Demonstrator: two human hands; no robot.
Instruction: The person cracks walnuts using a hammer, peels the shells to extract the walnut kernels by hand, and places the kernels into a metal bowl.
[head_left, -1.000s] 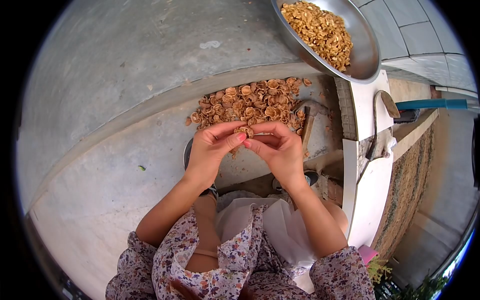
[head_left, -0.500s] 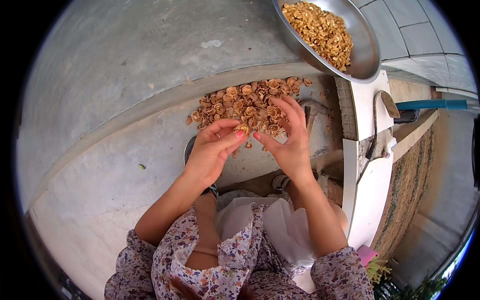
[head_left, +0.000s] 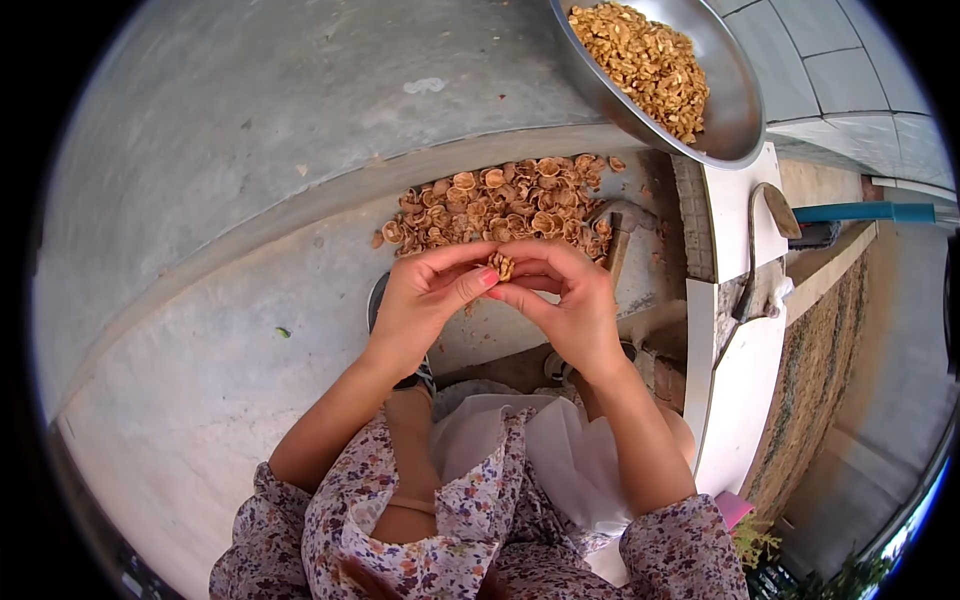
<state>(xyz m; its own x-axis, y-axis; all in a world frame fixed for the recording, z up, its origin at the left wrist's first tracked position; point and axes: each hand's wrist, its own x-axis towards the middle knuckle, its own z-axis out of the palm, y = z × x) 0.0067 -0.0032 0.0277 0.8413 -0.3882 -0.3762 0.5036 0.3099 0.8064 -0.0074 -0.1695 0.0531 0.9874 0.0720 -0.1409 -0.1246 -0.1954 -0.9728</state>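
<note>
Walnut kernel: we see it near the middle of the frame, ridged and golden brown, held above the walnut shells point(head_left: 490, 205); the walnut kernel point(head_left: 501, 266) looks largely bare, though the fingertips hide its underside from us.
Left hand: this grip point(head_left: 413, 303) is closed to a small pinch, thumb and fingertips around the near side of the kernel.
Right hand: this grip point(head_left: 577, 303) is drawn in from the other side, fingers curled and tips against the kernel; how firmly it bears, we cannot tell.
Just changed: half a second ago we had the right hand apart, its fingers spread toward the shells; now its tips meet the left hand's again. A second ago, brown shell showed on the piece; now we see mostly kernel.
What that means: we judge that part of the shell has come away and that both hands are busy with the same piece.
Shell heap: it lies on the concrete floor point(head_left: 200, 400) at upper centre, much as before, with a hammer point(head_left: 619, 252) beside its right end.
Steel bowl: we find this bowl point(head_left: 738, 115) at the upper right, holding many walnut pieces point(head_left: 645, 70), well apart from both hands.
</note>
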